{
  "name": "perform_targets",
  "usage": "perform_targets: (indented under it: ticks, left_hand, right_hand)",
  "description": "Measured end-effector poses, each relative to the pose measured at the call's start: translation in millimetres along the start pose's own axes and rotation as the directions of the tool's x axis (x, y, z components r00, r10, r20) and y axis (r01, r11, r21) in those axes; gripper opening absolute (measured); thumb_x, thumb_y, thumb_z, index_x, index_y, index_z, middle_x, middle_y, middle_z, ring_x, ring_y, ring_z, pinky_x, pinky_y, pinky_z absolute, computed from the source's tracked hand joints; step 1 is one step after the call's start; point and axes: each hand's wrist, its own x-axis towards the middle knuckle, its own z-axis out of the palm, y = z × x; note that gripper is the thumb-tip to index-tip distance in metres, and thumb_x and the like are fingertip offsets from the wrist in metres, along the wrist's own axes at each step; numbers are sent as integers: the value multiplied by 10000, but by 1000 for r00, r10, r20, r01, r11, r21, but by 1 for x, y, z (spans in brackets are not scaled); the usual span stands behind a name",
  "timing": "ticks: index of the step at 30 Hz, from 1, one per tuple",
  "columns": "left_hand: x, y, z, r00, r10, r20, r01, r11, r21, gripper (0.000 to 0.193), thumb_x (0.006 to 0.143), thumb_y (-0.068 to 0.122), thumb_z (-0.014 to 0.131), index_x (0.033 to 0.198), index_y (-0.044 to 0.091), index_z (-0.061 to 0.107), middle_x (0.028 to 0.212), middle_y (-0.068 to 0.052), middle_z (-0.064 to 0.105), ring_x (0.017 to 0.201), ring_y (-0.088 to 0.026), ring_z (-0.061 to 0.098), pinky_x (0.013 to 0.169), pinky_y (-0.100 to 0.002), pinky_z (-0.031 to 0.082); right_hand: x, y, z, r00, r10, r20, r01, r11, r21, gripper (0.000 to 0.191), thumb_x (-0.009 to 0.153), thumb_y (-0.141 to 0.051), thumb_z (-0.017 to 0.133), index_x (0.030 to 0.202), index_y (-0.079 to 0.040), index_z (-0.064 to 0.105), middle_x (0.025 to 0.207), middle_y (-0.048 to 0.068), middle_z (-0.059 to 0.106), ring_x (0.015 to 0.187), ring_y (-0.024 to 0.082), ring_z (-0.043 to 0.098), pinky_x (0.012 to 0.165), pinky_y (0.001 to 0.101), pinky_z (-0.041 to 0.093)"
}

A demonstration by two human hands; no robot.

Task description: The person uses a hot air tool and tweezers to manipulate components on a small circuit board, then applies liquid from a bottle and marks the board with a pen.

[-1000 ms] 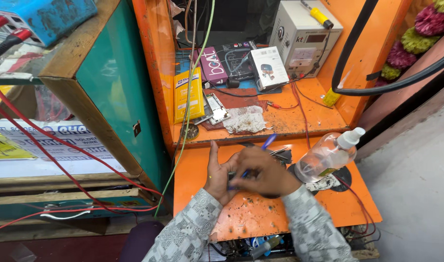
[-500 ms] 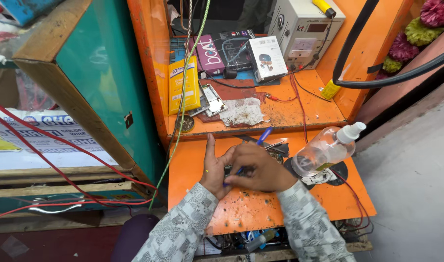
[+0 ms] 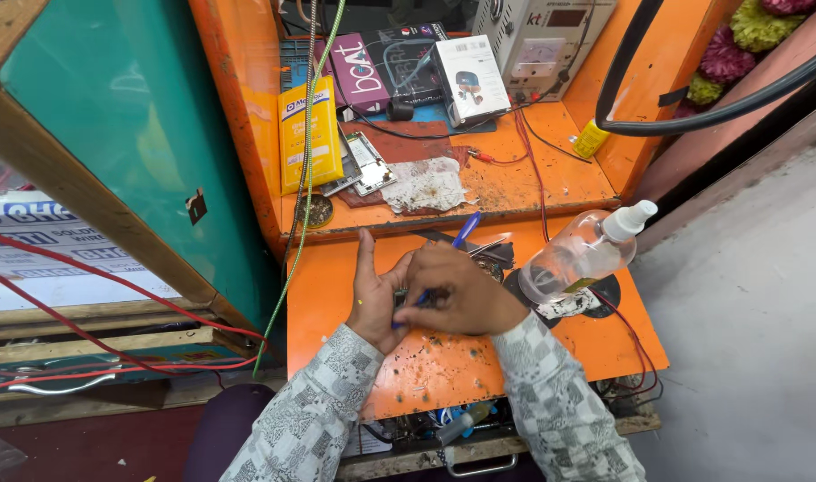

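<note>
Right hand (image 3: 457, 295) clenched around a blue pen-like tool (image 3: 461, 234), its tip down between both hands and its top poking out beyond the knuckles. Left hand (image 3: 372, 290) lies flat on the orange worktop (image 3: 479, 357), index finger stretched forward, pinning a small part, mostly hidden. A clear spray bottle (image 3: 582, 254) lies just right of the right hand.
</note>
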Motion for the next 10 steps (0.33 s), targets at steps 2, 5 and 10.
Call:
perform_targets:
  ticks: [2, 5, 10]
  left_hand:
    - [-3, 3, -2, 978, 45, 204, -62, 995, 81, 1172, 934, 974, 258, 1547, -7, 445, 1031, -185, 642, 858, -252, 708, 775, -381, 610]
    - [-3, 0, -3, 999, -22, 32, 19, 996, 85, 1143, 821, 922, 246, 1518, 44, 469, 1227, -126, 723, 883, -234, 736, 721, -352, 594]
    - [0, -3, -18, 861, 45, 507, 70, 976, -206, 1104, 1044, 860, 221, 1608, -80, 359, 1397, -258, 625, 1167, -374, 673, 1019, -451, 533]
  right_hand:
    - [4, 7, -4, 994, 78, -72, -76, 997, 34, 269, 781, -229, 898, 800, -102, 661, 896, 45, 634, 868, 231, 626, 757, 349, 485]
    - [-2, 6, 1, 997, 29, -67, -33, 998, -53, 285, 746, -230, 916, 762, -107, 659, 857, 63, 608, 846, 244, 603, 739, 370, 461]
    - [-2, 17, 4, 990, 128, -52, -126, 992, 30, 267, 803, -244, 894, 788, -121, 658, 855, 18, 642, 857, 184, 646, 812, 360, 493]
